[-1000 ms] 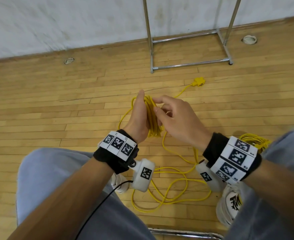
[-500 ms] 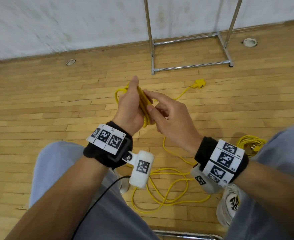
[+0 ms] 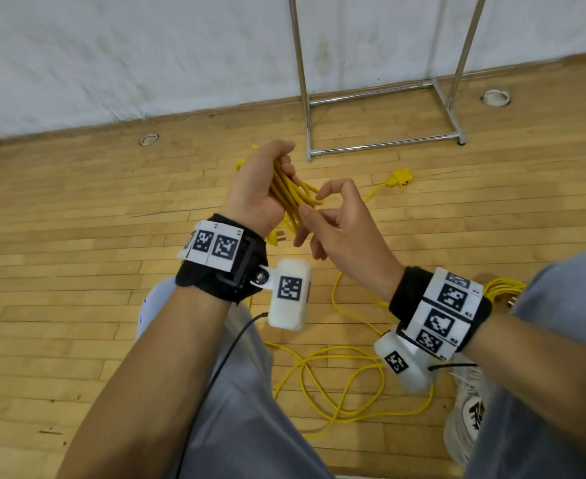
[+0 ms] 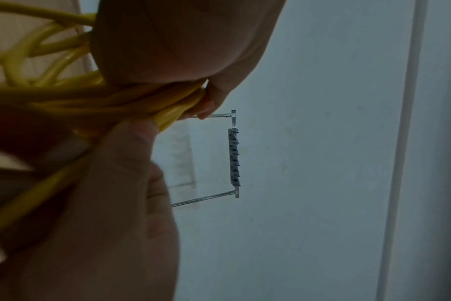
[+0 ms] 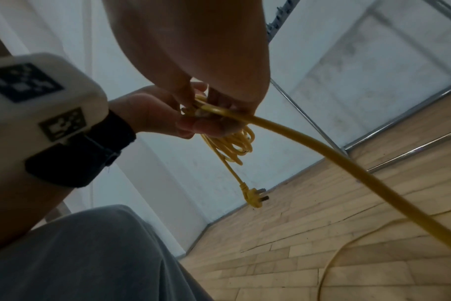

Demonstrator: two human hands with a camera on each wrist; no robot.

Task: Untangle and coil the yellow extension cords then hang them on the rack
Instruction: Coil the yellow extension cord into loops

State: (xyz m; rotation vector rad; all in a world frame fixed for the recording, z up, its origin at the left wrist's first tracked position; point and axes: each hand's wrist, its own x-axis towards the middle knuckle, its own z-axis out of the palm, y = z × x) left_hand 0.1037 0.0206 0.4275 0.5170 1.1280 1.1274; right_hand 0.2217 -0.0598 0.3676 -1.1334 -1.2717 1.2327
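Wooden plank floor (image 3: 77,271), white wall (image 3: 111,57), metal rack (image 3: 381,145)

Yellow cord loops (image 4: 95,101) in left-hand grip (image 4: 173,51)

floor (image 3: 77,236): pale wood strips | wall (image 3: 111,46): scuffed white | two round floor sockets (image 3: 149,139)
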